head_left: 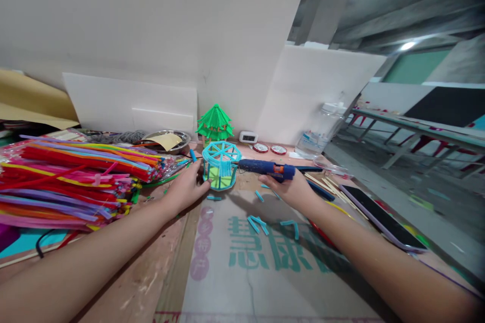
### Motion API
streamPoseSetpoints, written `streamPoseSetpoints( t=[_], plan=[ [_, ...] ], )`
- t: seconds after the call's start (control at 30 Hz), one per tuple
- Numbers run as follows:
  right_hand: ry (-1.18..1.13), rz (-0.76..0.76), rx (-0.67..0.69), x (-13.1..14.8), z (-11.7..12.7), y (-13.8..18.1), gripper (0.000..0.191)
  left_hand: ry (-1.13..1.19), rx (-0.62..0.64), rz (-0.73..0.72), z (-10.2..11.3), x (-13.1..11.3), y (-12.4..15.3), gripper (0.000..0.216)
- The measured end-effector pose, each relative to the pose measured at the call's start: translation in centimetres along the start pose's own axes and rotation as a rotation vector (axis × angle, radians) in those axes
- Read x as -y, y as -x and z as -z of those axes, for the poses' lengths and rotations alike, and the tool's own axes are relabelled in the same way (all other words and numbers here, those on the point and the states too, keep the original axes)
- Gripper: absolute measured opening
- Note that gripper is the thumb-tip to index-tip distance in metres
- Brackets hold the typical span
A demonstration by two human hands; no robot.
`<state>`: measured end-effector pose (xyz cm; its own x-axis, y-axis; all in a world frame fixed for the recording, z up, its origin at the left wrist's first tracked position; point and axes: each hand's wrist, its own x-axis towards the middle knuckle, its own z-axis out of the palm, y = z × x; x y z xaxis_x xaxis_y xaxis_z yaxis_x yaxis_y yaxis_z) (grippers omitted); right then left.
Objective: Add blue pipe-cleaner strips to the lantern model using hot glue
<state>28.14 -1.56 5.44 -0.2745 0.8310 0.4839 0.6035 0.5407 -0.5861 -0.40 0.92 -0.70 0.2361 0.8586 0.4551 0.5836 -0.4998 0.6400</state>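
My left hand (189,184) grips the left side of a small turquoise craft pavilion frame (222,151), thumb at its lower front. The frame has a spoked round top and yellow-green panels inside its lower part. In my right hand (290,189) is a dark blue hot glue gun (265,167), its nozzle pointing left at the frame's right side; whether it touches cannot be made out. Behind the frame stands a green tiered roof model (215,123). Short turquoise pipe cleaner pieces (257,224) lie on the printed sheet (227,287) below my hands.
Bundles of coloured pipe cleaners (68,181) fill the left side, near a metal bowl (166,141). A small digital clock (248,137), two red-rimmed discs (260,148) and a clear bottle (318,131) stand at the back. To the right lie wooden sticks (320,186) and a phone (382,217).
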Motion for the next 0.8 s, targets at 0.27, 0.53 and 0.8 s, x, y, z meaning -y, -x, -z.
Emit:
streamPoseSetpoints(
  t=[0.27,0.53,0.8],
  plan=[
    [0.007,0.01,0.01,-0.4,-0.1,0.1,0.032,-0.002,0.007,0.001,0.17,-0.41,-0.06,0.037],
    [-0.062,-0.022,0.019,-0.37,-0.2,0.18,0.03,-0.004,-0.001,0.022,0.04,-0.1,-0.08,0.041],
    [-0.058,-0.004,0.019,-0.24,-0.18,0.06,0.034,-0.021,0.007,0.031,0.04,-0.04,-0.06,0.04]
  ],
)
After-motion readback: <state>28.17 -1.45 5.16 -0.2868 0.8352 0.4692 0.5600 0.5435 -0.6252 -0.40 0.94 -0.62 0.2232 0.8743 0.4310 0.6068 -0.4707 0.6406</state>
